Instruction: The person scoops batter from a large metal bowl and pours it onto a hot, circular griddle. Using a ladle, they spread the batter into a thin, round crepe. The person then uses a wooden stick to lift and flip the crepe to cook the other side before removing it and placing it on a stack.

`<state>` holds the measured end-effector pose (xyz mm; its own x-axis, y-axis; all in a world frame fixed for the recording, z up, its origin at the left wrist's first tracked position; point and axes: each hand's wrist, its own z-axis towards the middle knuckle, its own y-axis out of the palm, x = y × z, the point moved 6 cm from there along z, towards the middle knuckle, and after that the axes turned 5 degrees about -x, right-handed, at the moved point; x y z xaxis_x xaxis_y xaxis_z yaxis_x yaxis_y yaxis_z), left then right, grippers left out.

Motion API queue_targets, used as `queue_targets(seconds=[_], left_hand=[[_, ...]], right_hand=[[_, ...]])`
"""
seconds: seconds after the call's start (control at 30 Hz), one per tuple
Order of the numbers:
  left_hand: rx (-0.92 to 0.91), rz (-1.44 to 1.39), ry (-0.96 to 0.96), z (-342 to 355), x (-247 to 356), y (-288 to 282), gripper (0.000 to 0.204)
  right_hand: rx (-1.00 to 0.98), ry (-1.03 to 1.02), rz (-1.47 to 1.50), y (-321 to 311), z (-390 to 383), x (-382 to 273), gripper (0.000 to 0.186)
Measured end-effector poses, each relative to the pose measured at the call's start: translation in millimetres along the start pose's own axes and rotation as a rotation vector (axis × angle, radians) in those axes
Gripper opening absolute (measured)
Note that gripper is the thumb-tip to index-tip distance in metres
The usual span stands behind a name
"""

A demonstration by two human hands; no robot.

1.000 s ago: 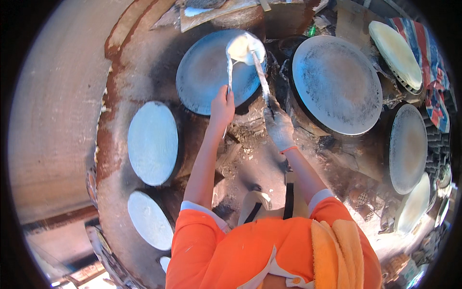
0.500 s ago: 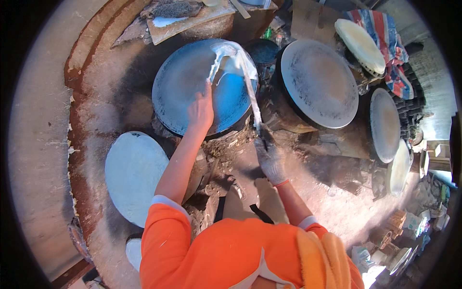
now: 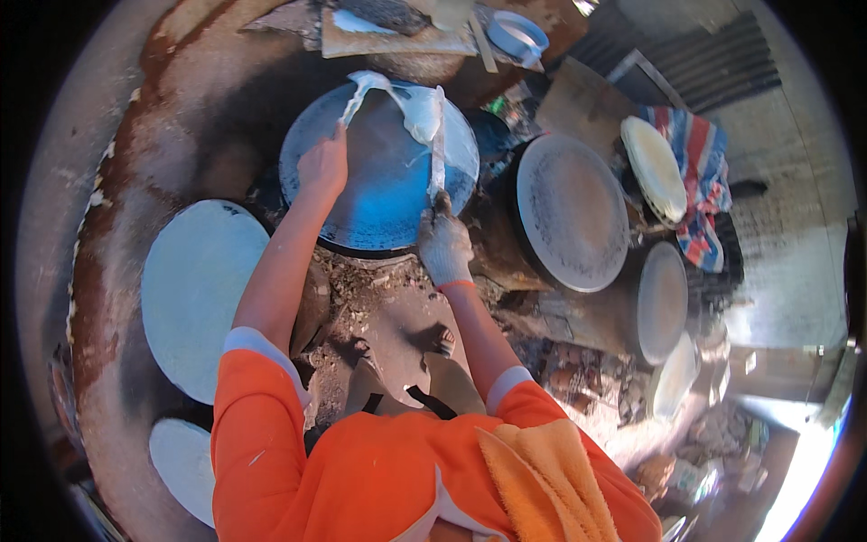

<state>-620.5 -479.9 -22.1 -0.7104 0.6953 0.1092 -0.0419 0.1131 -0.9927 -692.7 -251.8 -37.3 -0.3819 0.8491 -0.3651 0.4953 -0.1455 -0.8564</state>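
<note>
Both hands are over a large round griddle [image 3: 361,208] at the center. My left hand [image 3: 323,165], bare, is closed on a batter-coated utensil [image 3: 354,104] near the griddle's back left. My right hand [image 3: 443,239], in a soiled knit glove, grips a long flat stick [image 3: 438,154] that points away from me over the griddle's right side. A sagging pale mass of batter [image 3: 417,115] stretches between the two tools, with a thin whitish layer spread beneath it on the back right of the surface.
Pale coated griddles [image 3: 199,298] stand at left. Darker griddles [image 3: 569,208] are at right, near a stack of pale round sheets [image 3: 652,167] and a striped cloth [image 3: 700,149]. Boards [image 3: 397,38] and a round container [image 3: 517,36] lie behind; rubble [image 3: 587,379] is at lower right.
Both hands and their tools have moved leftward in the view. The batter, bunched in one blob earlier, now stretches sideways between the tools. The surrounding scene has shifted and turned with my head.
</note>
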Motion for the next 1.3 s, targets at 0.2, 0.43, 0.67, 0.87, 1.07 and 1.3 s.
queue_targets(seconds=[0.2, 0.43, 0.67, 0.87, 1.07, 1.3], left_hand=[[0.099, -0.119, -0.28, -78.9, -53.5, -25.1, 0.048], [0.142, -0.252, -0.048, -77.4, 40.8, 7.4, 0.049], [0.168, -0.345, -0.126, -54.5, 39.1, 41.4, 0.052], [0.018, -0.296, -0.397, -144.1, -10.2, 9.4, 0.051], [0.37, -0.845, -0.382, -183.0, 4.0, -3.9, 0.041], [0.366, -0.561, -0.145, -49.6, -9.1, 3.8, 0.039]], right_hand=[[-0.084, -0.228, -0.145, -7.0, 30.4, -58.9, 0.051], [0.025, -0.306, -0.278, -16.8, 47.8, 4.0, 0.049], [-0.042, -0.314, -0.328, -29.7, 66.1, 5.8, 0.046], [-0.152, -0.633, -0.308, -6.5, 75.5, -34.2, 0.047], [-0.344, -0.801, -0.182, 3.9, 68.7, -31.4, 0.049], [-0.425, -0.846, -0.261, -20.4, 70.4, -54.0, 0.028]])
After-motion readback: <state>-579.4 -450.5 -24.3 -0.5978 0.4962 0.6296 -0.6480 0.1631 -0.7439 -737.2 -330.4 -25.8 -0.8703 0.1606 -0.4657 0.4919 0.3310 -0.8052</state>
